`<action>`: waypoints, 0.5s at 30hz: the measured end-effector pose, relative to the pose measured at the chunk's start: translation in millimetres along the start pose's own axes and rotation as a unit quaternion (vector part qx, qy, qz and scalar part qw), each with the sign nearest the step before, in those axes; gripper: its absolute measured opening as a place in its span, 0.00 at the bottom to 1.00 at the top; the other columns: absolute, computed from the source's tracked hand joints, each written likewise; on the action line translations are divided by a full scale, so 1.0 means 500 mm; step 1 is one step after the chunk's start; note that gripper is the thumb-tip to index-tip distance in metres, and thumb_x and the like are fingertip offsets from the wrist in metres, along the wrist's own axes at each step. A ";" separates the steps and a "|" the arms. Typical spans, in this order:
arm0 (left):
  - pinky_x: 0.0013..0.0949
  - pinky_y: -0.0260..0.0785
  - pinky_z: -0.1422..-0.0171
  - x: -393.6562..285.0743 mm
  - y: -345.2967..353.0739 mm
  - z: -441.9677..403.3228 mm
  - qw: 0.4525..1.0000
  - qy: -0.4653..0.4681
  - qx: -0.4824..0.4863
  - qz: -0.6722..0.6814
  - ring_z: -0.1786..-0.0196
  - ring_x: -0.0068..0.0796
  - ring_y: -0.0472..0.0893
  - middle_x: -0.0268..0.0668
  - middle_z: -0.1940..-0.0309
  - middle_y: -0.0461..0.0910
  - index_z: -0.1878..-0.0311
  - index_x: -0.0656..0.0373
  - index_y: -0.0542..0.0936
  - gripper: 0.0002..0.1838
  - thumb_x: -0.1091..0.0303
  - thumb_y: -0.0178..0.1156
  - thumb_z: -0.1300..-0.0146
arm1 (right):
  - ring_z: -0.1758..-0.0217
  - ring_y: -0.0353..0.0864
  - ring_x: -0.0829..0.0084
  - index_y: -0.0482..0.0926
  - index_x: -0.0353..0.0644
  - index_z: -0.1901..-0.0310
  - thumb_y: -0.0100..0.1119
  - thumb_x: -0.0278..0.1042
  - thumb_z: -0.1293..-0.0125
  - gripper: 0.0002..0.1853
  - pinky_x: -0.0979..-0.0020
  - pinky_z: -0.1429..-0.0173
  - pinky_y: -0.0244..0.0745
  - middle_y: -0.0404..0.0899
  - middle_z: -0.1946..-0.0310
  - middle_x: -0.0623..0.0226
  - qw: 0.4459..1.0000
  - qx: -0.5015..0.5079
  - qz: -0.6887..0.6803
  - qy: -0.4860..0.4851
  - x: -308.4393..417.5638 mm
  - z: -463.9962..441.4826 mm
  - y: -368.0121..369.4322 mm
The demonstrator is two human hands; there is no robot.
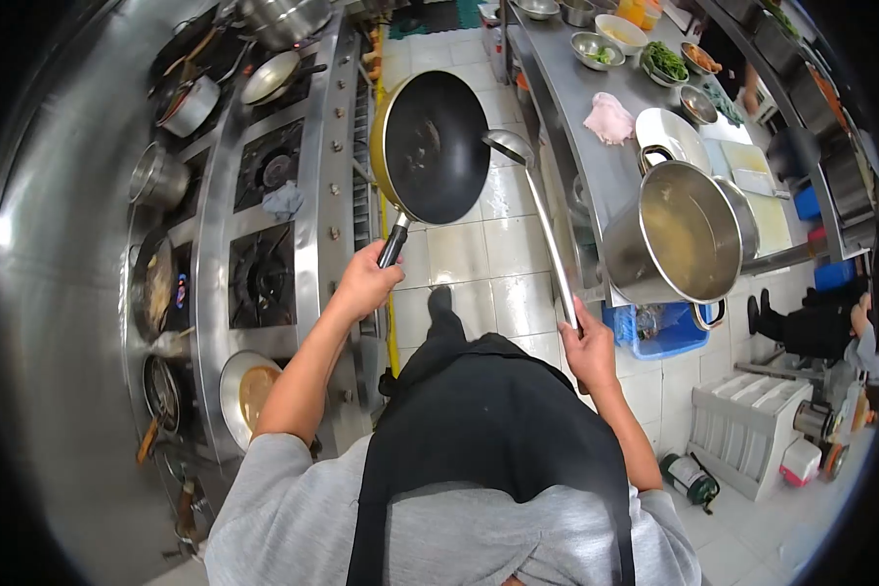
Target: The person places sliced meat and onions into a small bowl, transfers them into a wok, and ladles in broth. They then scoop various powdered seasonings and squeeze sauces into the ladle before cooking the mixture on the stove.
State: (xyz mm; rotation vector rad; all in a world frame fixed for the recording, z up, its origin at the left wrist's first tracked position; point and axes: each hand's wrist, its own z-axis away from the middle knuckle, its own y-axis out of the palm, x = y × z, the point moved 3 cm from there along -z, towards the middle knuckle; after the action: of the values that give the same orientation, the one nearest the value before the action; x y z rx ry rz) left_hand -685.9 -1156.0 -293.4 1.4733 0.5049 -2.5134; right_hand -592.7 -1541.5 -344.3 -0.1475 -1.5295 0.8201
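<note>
Pan (438,146) and ladle (549,220) are held aloft: left hand (366,281) gripping the former's handle, right hand (589,350) the latter's; moving either calls for steady grips.

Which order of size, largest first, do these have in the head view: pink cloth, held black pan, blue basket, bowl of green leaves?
1. Black pan
2. Blue basket, visible part
3. Pink cloth and bowl of green leaves look alike, so unranked

Both forearms reach forward and apart from short grey sleeves, the left hand (366,280) and the right hand (588,344) each closed, fingers wrapped, the left farther forward.
</note>
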 end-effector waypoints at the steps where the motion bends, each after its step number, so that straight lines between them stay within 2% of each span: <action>1: 0.29 0.54 0.85 0.010 0.007 0.021 1.000 0.000 -0.008 0.000 0.88 0.18 0.65 0.25 0.81 0.68 0.55 0.57 0.75 0.10 0.76 0.61 0.40 | 0.73 0.80 0.67 0.74 0.27 0.31 0.66 0.28 0.32 0.29 0.67 0.62 0.79 0.86 0.52 0.36 0.999 -0.010 -0.010 -0.037 -0.018 0.014 -0.001; 4: 0.29 0.55 0.83 0.011 0.028 0.091 1.000 -0.009 -0.025 0.003 0.87 0.17 0.65 0.25 0.81 0.68 0.55 0.58 0.75 0.10 0.76 0.61 0.40 | 0.76 0.73 0.77 0.73 0.27 0.29 0.67 0.29 0.31 0.30 0.71 0.66 0.75 0.88 0.62 0.53 0.994 -0.018 -0.051 -0.100 -0.078 0.027 0.014; 6: 0.30 0.54 0.81 0.021 0.043 0.110 0.999 0.001 -0.031 -0.009 0.85 0.18 0.65 0.25 0.79 0.68 0.53 0.58 0.75 0.12 0.74 0.62 0.40 | 0.76 0.71 0.82 0.72 0.27 0.29 0.67 0.29 0.31 0.31 0.74 0.67 0.74 0.85 0.68 0.65 0.980 0.095 -0.150 0.088 -0.033 0.043 -0.026; 7: 0.29 0.54 0.81 0.019 0.047 0.124 0.999 -0.002 -0.034 -0.013 0.85 0.17 0.64 0.26 0.79 0.68 0.53 0.58 0.75 0.12 0.74 0.62 0.39 | 0.76 0.68 0.87 0.73 0.28 0.28 0.68 0.29 0.30 0.30 0.78 0.69 0.70 0.78 0.72 0.77 0.970 0.087 -0.201 0.102 -0.019 0.062 -0.031; 8: 0.29 0.54 0.81 0.033 0.049 0.128 1.000 -0.001 -0.023 0.016 0.85 0.17 0.63 0.25 0.79 0.67 0.53 0.57 0.75 0.12 0.74 0.62 0.39 | 0.76 0.67 0.88 0.73 0.29 0.28 0.67 0.29 0.29 0.29 0.79 0.69 0.68 0.80 0.70 0.76 0.977 0.100 -0.167 0.083 -0.018 0.082 -0.043; 10: 0.27 0.52 0.83 0.030 0.069 0.156 0.998 -0.018 0.017 0.056 0.87 0.16 0.62 0.24 0.81 0.67 0.55 0.56 0.73 0.09 0.73 0.63 0.34 | 0.75 0.66 0.89 0.73 0.32 0.28 0.66 0.28 0.28 0.29 0.81 0.69 0.66 0.79 0.70 0.77 0.978 0.043 -0.200 0.026 0.040 0.129 -0.099; 13: 0.27 0.51 0.84 0.052 0.115 0.192 0.991 -0.022 0.063 0.118 0.89 0.17 0.62 0.25 0.82 0.67 0.56 0.56 0.72 0.09 0.73 0.64 0.33 | 0.75 0.67 0.90 0.73 0.34 0.27 0.65 0.28 0.27 0.29 0.82 0.70 0.66 0.79 0.70 0.78 0.975 -0.069 -0.207 0.043 0.066 0.198 -0.201; 14: 0.27 0.51 0.84 0.060 0.123 0.202 0.987 -0.028 0.076 0.140 0.89 0.17 0.62 0.25 0.82 0.67 0.55 0.56 0.72 0.09 0.73 0.64 0.32 | 0.76 0.67 0.89 0.72 0.37 0.26 0.63 0.27 0.26 0.28 0.81 0.72 0.66 0.78 0.70 0.78 0.981 -0.091 -0.153 0.080 0.107 0.216 -0.254; 15: 0.27 0.52 0.84 0.058 0.138 0.211 0.982 -0.038 0.097 0.159 0.89 0.18 0.62 0.25 0.83 0.67 0.54 0.56 0.72 0.09 0.74 0.63 0.32 | 0.77 0.67 0.89 0.73 0.37 0.26 0.62 0.26 0.26 0.27 0.80 0.74 0.67 0.77 0.71 0.79 0.974 -0.142 -0.157 0.075 0.107 0.232 -0.290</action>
State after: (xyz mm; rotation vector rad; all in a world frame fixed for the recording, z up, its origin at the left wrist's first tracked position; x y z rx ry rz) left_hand -762.9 -1259.3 -284.7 1.3845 0.0075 -2.4008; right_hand -652.6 -1664.5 -207.7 -0.1675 -1.4723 0.3291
